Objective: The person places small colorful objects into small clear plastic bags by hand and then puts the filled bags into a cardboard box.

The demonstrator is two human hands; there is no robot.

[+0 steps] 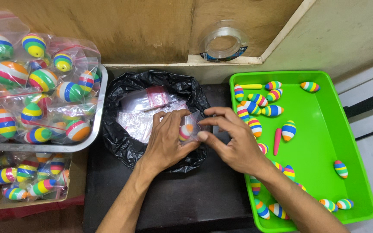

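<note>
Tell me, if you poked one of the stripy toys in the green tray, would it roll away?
Probably a little. Each striped float is rounded in the middle with tapered ends, so it would likely wobble and turn in a curve rather than run straight. The green tray has a raised rim, which should stop it. They look smooth and painted, so maybe a bit slippery to pinch.
</note>
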